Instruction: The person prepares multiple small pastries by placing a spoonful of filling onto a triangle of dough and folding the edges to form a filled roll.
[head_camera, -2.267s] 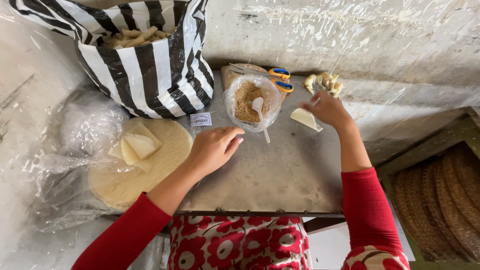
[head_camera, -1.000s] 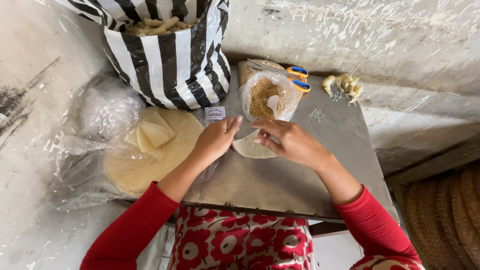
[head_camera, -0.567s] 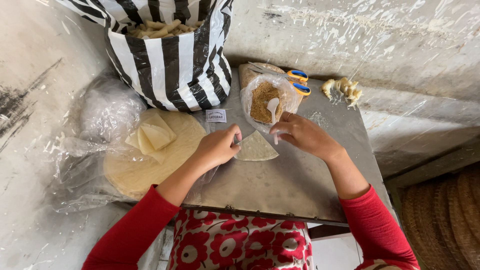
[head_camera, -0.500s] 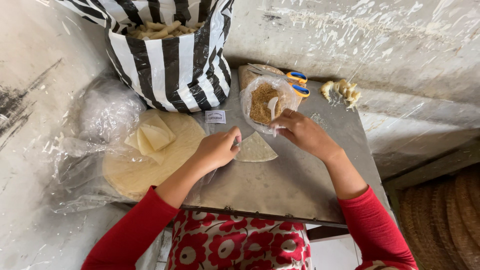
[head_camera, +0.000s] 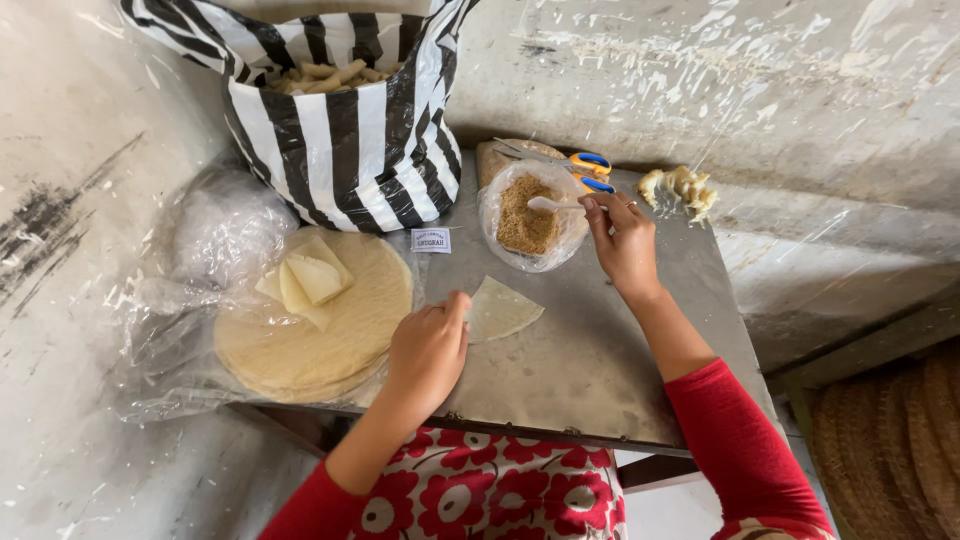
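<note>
A pale wedge of thin wrapper (head_camera: 505, 307) lies flat on the grey metal tabletop (head_camera: 580, 370). My left hand (head_camera: 428, 345) rests on the table with its fingertips on the wedge's left edge. My right hand (head_camera: 624, 238) is behind it, pinching the handle of a white spoon (head_camera: 552, 204). The spoon's bowl sits in a clear plastic bag of brown crumbly filling (head_camera: 527, 218).
A stack of round wrappers (head_camera: 330, 320) with a few cut wedges (head_camera: 306, 280) lies on plastic at the left. A black-and-white striped bag (head_camera: 335, 110) of pale rolls stands behind. Blue-and-orange scissors (head_camera: 590, 170) and some folded pieces (head_camera: 682, 187) lie at the table's back.
My right hand has left the wedge and moved back to the filling bag, taking hold of the spoon. My left hand stays at the wedge's left edge.
</note>
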